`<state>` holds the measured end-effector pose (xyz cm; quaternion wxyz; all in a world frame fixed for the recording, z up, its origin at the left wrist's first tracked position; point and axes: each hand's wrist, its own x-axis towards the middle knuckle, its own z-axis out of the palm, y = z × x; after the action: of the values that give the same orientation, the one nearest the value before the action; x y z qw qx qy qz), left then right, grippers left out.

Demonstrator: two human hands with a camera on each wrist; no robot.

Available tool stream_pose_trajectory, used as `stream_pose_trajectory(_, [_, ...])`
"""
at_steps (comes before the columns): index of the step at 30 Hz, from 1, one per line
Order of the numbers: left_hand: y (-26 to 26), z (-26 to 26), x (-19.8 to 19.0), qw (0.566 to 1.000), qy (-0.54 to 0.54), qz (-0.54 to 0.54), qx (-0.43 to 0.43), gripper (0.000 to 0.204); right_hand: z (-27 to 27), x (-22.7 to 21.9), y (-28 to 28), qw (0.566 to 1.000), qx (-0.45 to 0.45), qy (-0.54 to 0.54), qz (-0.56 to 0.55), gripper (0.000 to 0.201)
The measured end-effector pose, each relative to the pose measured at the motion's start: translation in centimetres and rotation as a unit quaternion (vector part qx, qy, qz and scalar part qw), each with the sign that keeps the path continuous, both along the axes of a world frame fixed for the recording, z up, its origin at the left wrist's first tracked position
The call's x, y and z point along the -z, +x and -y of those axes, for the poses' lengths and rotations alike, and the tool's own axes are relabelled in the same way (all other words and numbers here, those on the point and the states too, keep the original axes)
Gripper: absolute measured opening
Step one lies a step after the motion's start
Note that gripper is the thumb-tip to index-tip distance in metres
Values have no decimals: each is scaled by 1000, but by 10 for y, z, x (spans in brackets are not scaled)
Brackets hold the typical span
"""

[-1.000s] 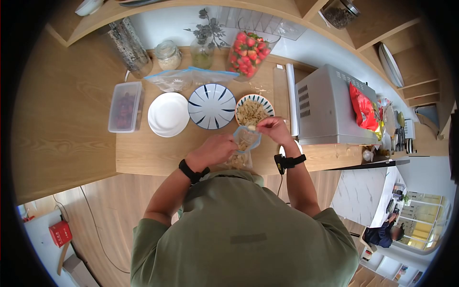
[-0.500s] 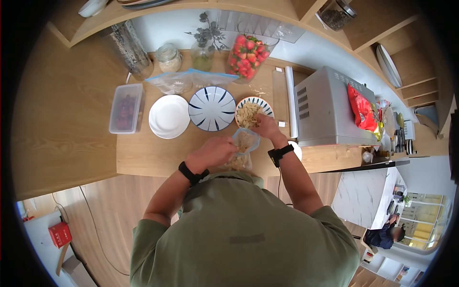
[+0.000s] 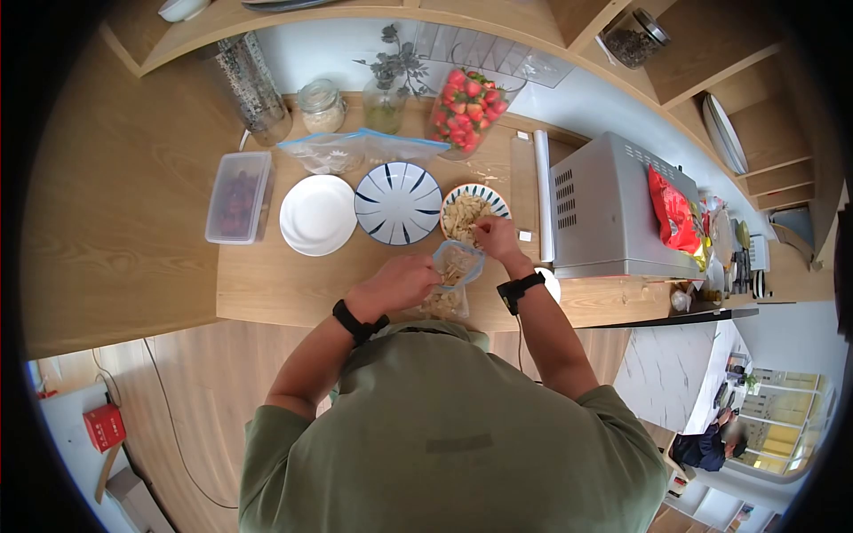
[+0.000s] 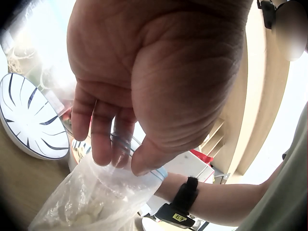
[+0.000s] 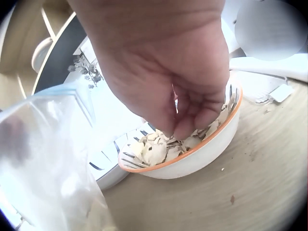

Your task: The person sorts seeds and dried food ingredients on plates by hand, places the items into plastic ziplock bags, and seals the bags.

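Observation:
My left hand (image 3: pixel 400 282) pinches the mouth of a clear zip bag (image 4: pixel 91 192) between thumb and fingers. The bag's blue-edged opening gapes, and pale slices show through the plastic. Over an orange-rimmed bowl (image 5: pixel 211 151) of thin, pale dried slices (image 3: pixel 463 213) is my right hand (image 5: pixel 168 72), its thumb and fingertips drawn together on slices at the near side. Its fingertips partly hide what they pinch. The bag's opening lies just below the bowl in the head view.
Left of the bowl are a blue-striped plate (image 3: pixel 398 204), a white plate (image 3: pixel 317 216) and a lidded plastic box (image 3: pixel 238 197). Behind stand another zip bag (image 3: pixel 333 153), a glass jar (image 3: pixel 321 107) and a container of strawberries (image 3: pixel 468 111). A grey oven (image 3: pixel 613 209) is at the right.
My right hand has gone from above the bag's mouth forward into the bowl, then drawn back slightly to its near side. The left hand keeps its hold on the bag.

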<state>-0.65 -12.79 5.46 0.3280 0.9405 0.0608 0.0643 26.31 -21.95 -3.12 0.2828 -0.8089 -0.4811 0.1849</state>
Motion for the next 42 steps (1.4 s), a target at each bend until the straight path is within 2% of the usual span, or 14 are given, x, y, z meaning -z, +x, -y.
stream_pose_trajectory(4, [1,-1,-2,1000,-1,-4,4,11,5,9,10,991,67,58,-101,12])
stream_pose_trajectory(6, [1,-1,-2,1000,-1,-1,5,11,8,-14,3,941,54,109,-315,12])
stream_pose_trajectory(7, [1,-2,-2,1000,-2,1,6,11,11,-28,-3,941,55,108,-315,12])
stream_pose_trajectory(9, [2,-2,1,1000,-5,7,6,11,17,-63,-21,948,-92,26,-303,13])
stream_pose_trajectory(10, [3,-2,2,1000,-7,13,4,11,18,-83,-31,949,-89,26,-302,13])
stream_pose_trajectory(13, [4,-2,2,1000,-11,27,8,12,17,-111,-43,946,-229,-96,-208,14])
stream_pose_trajectory(16, [3,-2,1,999,-15,36,3,11,10,-85,-31,961,-144,-39,-232,18])
stream_pose_trajectory(18, [2,-1,1,999,-15,35,6,10,1,-50,-13,997,14,-38,-67,25])
stream_pose_trajectory(19, [3,-1,1,999,-14,35,9,10,1,-39,-11,997,16,-36,-66,25])
stream_pose_trajectory(21, [3,-1,1,999,-1,32,14,9,-2,-21,-13,990,-35,-55,122,37])
stream_pose_trajectory(28, [1,0,4,999,0,33,5,9,-13,11,-14,986,-58,-108,117,43])
stream_pose_trajectory(34, [2,-1,1,1000,-4,26,1,9,-10,4,-4,991,-94,-74,57,19])
stream_pose_trajectory(40, [2,-2,1,999,-14,32,2,8,1,2,10,998,19,-13,-50,16])
stream_pose_trajectory(42, [2,-2,2,1000,-13,28,3,8,4,19,23,970,50,-12,-239,9])
